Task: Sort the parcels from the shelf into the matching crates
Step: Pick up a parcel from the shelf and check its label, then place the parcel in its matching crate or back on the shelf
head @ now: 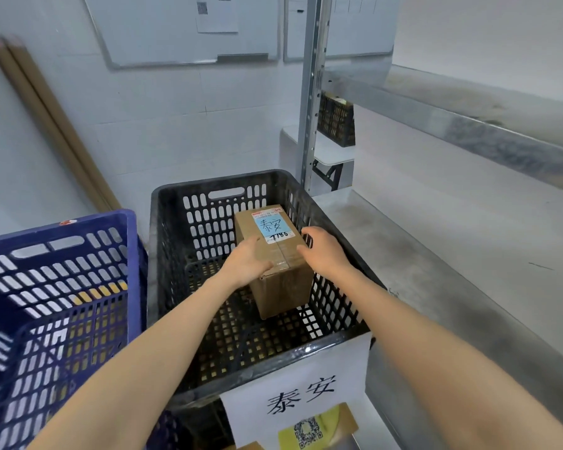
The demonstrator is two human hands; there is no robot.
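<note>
– Parcel (pixel 280 287) first: where is it?
– Low inside the black crate (pixel 163 222), toward its right wall. I cannot tell whether it rests on the floor yet.
– Right crate?
– I judge so. Its blue label (pixel 272 227) carries the same 2 characters as the sign (pixel 293 397) on the crate's front.
– And the grip?
– The left grip (pixel 247 259) lies flat on the top, thumb along the near edge. The right grip (pixel 322 251) curls over the right edge, so the parcel is not let go.
– Anything else in there?
– Only this 1 parcel shows. The blue crate (pixel 62 228) beside it has something yellowish behind its lattice, unclear.
– What is left?
– Releasing it, then back to the shelf (pixel 436 254); I cannot tell how many remain.
</note>
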